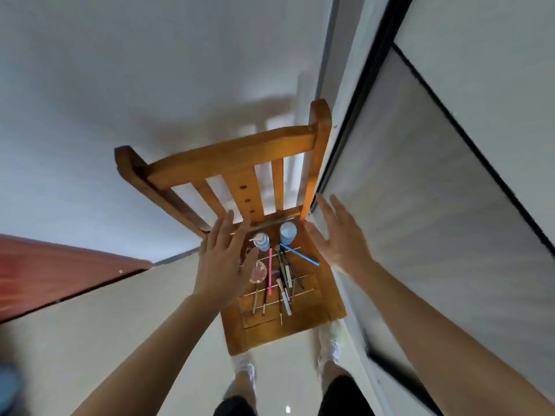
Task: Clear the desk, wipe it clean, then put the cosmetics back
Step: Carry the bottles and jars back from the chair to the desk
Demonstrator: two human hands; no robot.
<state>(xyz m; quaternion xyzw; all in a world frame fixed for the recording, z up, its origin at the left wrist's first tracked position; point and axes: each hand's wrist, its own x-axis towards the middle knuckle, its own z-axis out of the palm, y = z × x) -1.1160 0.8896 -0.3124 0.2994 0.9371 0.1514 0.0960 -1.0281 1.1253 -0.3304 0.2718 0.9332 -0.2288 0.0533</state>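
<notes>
The left hand point(223, 262) and right hand point(339, 238) are reaching over the wooden chair point(237, 157), fingers straight and spread, grasping nothing. The cosmetics point(270, 271), bottles and pencils, are lying on the chair's seat between them.

Bare left hand point(223, 262), bare right hand point(339, 238), black shorts point(342, 396), white sneakers point(330, 345)

The left hand point(222, 265) hides the left side of the chair seat point(303, 328) and part of a round pinkish case point(260, 274). The thin sticks point(283, 277) are too small to tell apart. A blue blur point(9, 385) is cut off at the lower left corner.
</notes>
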